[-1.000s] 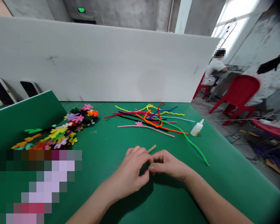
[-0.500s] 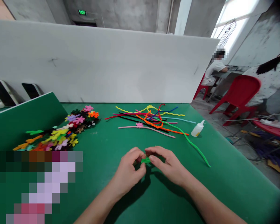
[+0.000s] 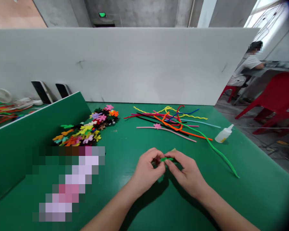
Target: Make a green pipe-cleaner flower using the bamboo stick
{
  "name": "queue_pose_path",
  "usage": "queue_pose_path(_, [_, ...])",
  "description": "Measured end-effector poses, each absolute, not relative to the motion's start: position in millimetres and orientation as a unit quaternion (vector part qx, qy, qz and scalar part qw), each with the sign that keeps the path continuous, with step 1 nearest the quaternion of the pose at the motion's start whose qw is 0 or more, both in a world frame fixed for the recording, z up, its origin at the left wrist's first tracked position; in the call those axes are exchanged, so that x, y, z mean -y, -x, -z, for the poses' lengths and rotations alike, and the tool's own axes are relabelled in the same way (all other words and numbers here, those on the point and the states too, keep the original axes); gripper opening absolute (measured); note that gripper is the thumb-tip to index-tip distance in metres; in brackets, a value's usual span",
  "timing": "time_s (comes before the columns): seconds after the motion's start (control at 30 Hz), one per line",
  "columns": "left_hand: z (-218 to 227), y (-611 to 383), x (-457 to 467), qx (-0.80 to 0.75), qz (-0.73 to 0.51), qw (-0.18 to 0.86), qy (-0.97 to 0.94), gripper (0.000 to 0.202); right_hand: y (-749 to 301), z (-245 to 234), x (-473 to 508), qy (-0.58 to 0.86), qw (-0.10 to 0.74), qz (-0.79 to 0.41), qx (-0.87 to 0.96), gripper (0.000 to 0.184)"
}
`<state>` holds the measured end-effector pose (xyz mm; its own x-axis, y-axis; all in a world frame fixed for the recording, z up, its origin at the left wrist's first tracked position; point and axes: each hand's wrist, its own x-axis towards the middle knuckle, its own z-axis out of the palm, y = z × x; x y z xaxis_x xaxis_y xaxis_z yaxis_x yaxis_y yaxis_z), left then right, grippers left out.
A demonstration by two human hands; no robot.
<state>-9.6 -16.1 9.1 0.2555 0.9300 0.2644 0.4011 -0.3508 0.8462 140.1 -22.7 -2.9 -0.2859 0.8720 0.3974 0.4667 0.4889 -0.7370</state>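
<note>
My left hand [image 3: 148, 171] and my right hand [image 3: 189, 171] meet just above the green table [image 3: 125, 205]. Pinched between the fingertips of both is a small bright-green pipe cleaner piece [image 3: 166, 159]; the fingers hide most of its shape. Beyond the hands lie loose pipe cleaners in several colours, among them a long green pipe cleaner [image 3: 220, 154] running toward the right and an orange pipe cleaner [image 3: 195, 135]. A small pink pipe cleaner flower [image 3: 157, 126] rests against a pale pink pipe cleaner [image 3: 178, 133].
A white squeeze bottle [image 3: 223, 134] stands at right. Colourful fuzzy flowers [image 3: 88, 130] are heaped at left beside a green divider [image 3: 38, 128]. A white panel [image 3: 135, 67] closes the back. Pixelation covers part of the left. A person [image 3: 250, 62] sits beyond, near a red chair [image 3: 276, 96].
My view has turned left, so everything sits further right in the picture. Both hands still grip the green piece, with the fingertips slightly shifted on it.
</note>
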Motion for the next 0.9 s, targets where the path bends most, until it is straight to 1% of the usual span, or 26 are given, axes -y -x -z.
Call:
queue_pose_path(0.2, [-8.5,6.0,16.7,-0.484,-0.428,0.409,-0.644,0.006,-137.3,9.3,22.3,0.422,0.470,-0.216,0.745,0.017])
queue_pose_path(0.37, [-9.7,6.4,15.6,-0.482,-0.435,0.473,-0.596,0.005,-138.6,8.4,21.1,0.389,0.471,-0.214,0.762,0.020])
queue_pose_path(0.53, [-12.8,7.1,16.7,-0.478,-0.433,0.503,-0.576,0.003,-140.2,7.0,20.7,0.382,0.477,-0.200,0.766,0.021])
queue_pose_path(0.67, [-11.1,6.8,16.6,-0.473,-0.431,0.495,-0.588,0.004,-140.7,8.5,20.6,0.386,0.469,-0.194,0.770,0.020])
queue_pose_path(0.83, [-6.6,7.1,15.4,-0.461,-0.453,0.413,-0.641,0.008,-139.5,8.5,21.3,0.395,0.475,-0.186,0.764,0.019])
queue_pose_path(0.9, [-5.1,8.0,14.9,-0.461,-0.449,0.400,-0.652,0.009,-138.3,8.6,21.4,0.399,0.475,-0.184,0.763,0.018])
